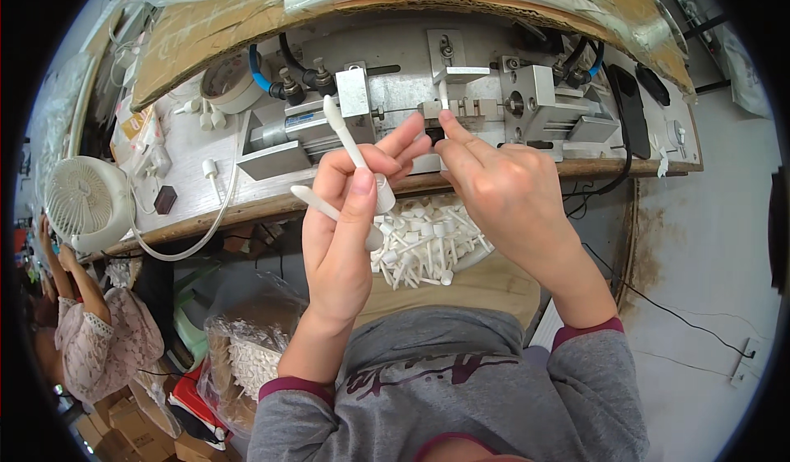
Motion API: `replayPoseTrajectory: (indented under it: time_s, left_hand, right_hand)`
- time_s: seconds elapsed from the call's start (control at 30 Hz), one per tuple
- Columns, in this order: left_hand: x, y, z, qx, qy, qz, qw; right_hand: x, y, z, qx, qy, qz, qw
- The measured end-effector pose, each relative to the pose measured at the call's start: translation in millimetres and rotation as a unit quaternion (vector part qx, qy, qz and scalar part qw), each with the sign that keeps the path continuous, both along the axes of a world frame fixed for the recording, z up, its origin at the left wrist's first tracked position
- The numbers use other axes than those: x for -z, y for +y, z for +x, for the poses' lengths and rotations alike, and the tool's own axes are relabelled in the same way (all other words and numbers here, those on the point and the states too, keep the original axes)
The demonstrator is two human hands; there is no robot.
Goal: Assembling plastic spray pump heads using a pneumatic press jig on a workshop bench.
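In my left hand (341, 227) are two white capped applicator wands: an upper wand (346, 137), tip pointing up, with its ribbed cap under my thumb, and a lower wand (316, 204) slanting left from my palm. The other left fingers reach toward the machine. My right hand (510, 182) is at the metal fixture (471, 110) between two clamping blocks. Its index fingertip meets the near end of another white applicator wand (443, 94) lying across the fixture. The rest of the right fingers are curled, hiding that end and the thumb.
A pile of white capped wands (428, 240) lies below the bench edge. Metal cylinder blocks (304, 133) flank the fixture, and cardboard (197, 51) overhangs the bench. A small fan (89, 203) stands left; a phone (627, 104) lies right. Another person (107, 322) sits at left.
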State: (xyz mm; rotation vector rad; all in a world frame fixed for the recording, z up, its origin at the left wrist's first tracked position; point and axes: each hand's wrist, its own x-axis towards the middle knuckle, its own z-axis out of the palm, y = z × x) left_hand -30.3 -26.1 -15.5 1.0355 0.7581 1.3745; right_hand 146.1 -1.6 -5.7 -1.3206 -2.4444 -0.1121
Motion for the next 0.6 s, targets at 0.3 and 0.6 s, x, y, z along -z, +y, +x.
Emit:
replayPoseTrajectory:
  time_s: [0.3,0.6]
  left_hand:
    - [1.8,-9.3,8.4,0.125,-0.018,-0.053,0.991]
    - [3.7,-2.9,3.6,0.052,0.134,-0.042,0.989]
  right_hand:
    - [-2.1,-20.7,-1.0,-0.134,0.324,-0.053,0.935]
    - [2.2,-3.1,16.8,-0.073,0.257,0.047,0.963]
